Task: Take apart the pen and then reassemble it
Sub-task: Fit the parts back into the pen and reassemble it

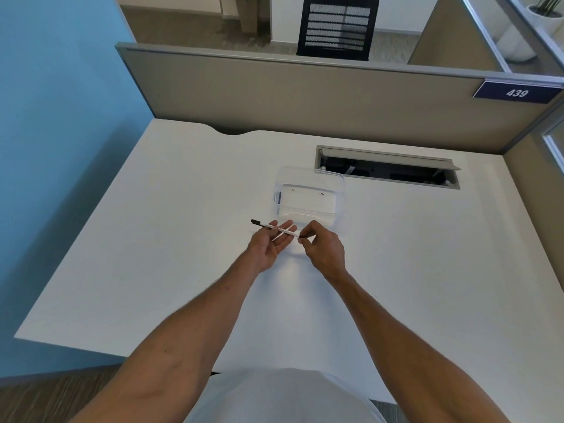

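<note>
- You're cradling the pen [278, 229] across your left hand's [268, 247] loosely spread fingers, above the desk [152, 227].
- Your right hand [320, 245] is pinching its right end; close the left before twisting.

Smooth matt white desk [427, 270], clear glossy plastic container [309, 198].
Slim white plastic pen [276, 228], black ends; fabric-look grey partition [305, 96].

pen [276, 228] print: too small | right end: hidden by right hand [324, 251]
</note>
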Action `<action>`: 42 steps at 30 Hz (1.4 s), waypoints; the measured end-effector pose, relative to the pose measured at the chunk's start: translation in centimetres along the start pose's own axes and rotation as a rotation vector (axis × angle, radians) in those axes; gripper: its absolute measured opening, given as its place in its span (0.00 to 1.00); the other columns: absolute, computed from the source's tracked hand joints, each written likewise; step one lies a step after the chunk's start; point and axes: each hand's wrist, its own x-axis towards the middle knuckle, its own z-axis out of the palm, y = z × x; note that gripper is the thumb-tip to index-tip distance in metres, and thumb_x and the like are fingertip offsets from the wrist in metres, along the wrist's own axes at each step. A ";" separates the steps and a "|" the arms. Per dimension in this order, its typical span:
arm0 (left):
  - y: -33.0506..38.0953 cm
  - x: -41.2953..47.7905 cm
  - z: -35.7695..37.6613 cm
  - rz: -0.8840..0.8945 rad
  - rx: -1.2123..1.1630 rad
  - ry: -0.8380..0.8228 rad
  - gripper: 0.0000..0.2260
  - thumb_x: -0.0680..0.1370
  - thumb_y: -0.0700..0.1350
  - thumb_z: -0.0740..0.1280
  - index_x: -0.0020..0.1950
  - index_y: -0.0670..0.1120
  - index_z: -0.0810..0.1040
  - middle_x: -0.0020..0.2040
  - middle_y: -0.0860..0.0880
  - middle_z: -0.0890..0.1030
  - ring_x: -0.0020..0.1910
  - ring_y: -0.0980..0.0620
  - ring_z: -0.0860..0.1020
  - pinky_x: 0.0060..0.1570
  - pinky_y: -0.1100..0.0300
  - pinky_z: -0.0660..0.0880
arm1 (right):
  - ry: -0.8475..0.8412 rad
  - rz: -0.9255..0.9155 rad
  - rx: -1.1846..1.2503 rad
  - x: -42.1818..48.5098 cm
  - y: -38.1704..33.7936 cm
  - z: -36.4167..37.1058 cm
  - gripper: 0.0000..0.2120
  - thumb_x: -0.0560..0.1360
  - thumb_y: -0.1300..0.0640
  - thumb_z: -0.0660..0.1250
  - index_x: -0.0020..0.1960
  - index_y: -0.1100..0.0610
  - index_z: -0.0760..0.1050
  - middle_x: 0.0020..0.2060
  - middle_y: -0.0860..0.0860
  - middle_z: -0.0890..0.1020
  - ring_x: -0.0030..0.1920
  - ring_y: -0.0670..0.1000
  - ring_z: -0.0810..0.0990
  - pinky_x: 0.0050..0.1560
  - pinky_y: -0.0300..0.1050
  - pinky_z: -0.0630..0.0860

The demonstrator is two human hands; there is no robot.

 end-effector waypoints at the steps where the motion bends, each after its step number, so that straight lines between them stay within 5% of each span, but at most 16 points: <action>1: 0.1 0.0 0.0 -0.012 0.001 -0.003 0.13 0.90 0.34 0.54 0.73 0.44 0.69 0.77 0.35 0.78 0.78 0.33 0.77 0.80 0.43 0.72 | 0.007 0.009 0.017 0.0 0.0 0.0 0.05 0.83 0.53 0.74 0.57 0.53 0.82 0.53 0.44 0.90 0.45 0.52 0.86 0.50 0.51 0.84; 6: 0.4 0.1 0.0 -0.043 0.005 -0.054 0.05 0.90 0.39 0.59 0.65 0.44 0.71 0.76 0.36 0.79 0.77 0.35 0.78 0.80 0.45 0.73 | 0.023 0.052 0.117 -0.1 0.2 -0.6 0.09 0.82 0.53 0.76 0.60 0.52 0.80 0.53 0.46 0.91 0.44 0.55 0.90 0.53 0.57 0.87; 10: 0.3 0.0 0.0 -0.005 0.051 -0.056 0.08 0.90 0.39 0.59 0.70 0.43 0.71 0.75 0.36 0.80 0.76 0.35 0.78 0.79 0.46 0.73 | 0.021 0.046 0.129 -0.2 0.4 -0.9 0.10 0.81 0.53 0.76 0.60 0.52 0.80 0.51 0.47 0.92 0.40 0.53 0.91 0.52 0.55 0.88; 18: -0.3 -0.5 1.0 -0.016 0.083 -0.122 0.05 0.91 0.40 0.55 0.66 0.43 0.66 0.76 0.36 0.79 0.74 0.27 0.78 0.65 0.44 0.80 | -0.014 0.044 0.297 -0.1 1.2 -0.7 0.04 0.81 0.66 0.74 0.50 0.68 0.83 0.45 0.59 0.92 0.44 0.57 0.93 0.54 0.59 0.89; 23: -0.7 -0.3 1.1 -0.035 0.040 -0.126 0.06 0.92 0.40 0.54 0.68 0.43 0.66 0.77 0.35 0.78 0.75 0.26 0.77 0.71 0.41 0.78 | -0.049 0.076 0.374 0.1 1.5 -1.0 0.08 0.83 0.64 0.73 0.52 0.70 0.83 0.43 0.62 0.91 0.44 0.61 0.93 0.55 0.59 0.89; 28: -1.3 -0.6 0.8 0.004 0.005 -0.158 0.06 0.91 0.40 0.56 0.68 0.44 0.67 0.77 0.36 0.78 0.77 0.28 0.76 0.72 0.42 0.78 | -0.121 0.146 0.509 1.0 1.4 -1.4 0.10 0.85 0.63 0.71 0.56 0.72 0.82 0.47 0.65 0.91 0.48 0.65 0.92 0.59 0.62 0.88; 31: -1.2 -0.7 0.4 0.026 0.089 -0.176 0.09 0.89 0.40 0.62 0.70 0.43 0.74 0.77 0.39 0.79 0.77 0.34 0.77 0.80 0.43 0.73 | -0.095 0.244 0.687 1.3 2.0 -1.8 0.12 0.86 0.62 0.70 0.61 0.73 0.80 0.51 0.68 0.90 0.53 0.68 0.91 0.57 0.56 0.86; 34: -1.2 -0.8 0.0 -0.001 0.142 -0.179 0.17 0.87 0.40 0.67 0.75 0.38 0.79 0.74 0.40 0.82 0.76 0.37 0.79 0.81 0.45 0.72 | -0.038 0.339 0.827 1.4 2.2 -1.9 0.15 0.87 0.59 0.68 0.66 0.70 0.79 0.60 0.70 0.86 0.53 0.63 0.87 0.58 0.55 0.81; 42: -0.5 -0.7 -1.3 -0.123 0.278 -0.273 0.18 0.84 0.41 0.69 0.75 0.40 0.81 0.69 0.40 0.86 0.74 0.41 0.82 0.75 0.51 0.77 | 0.013 0.438 1.049 1.4 2.6 -1.9 0.10 0.89 0.55 0.64 0.62 0.62 0.76 0.66 0.65 0.86 0.70 0.66 0.85 0.76 0.67 0.77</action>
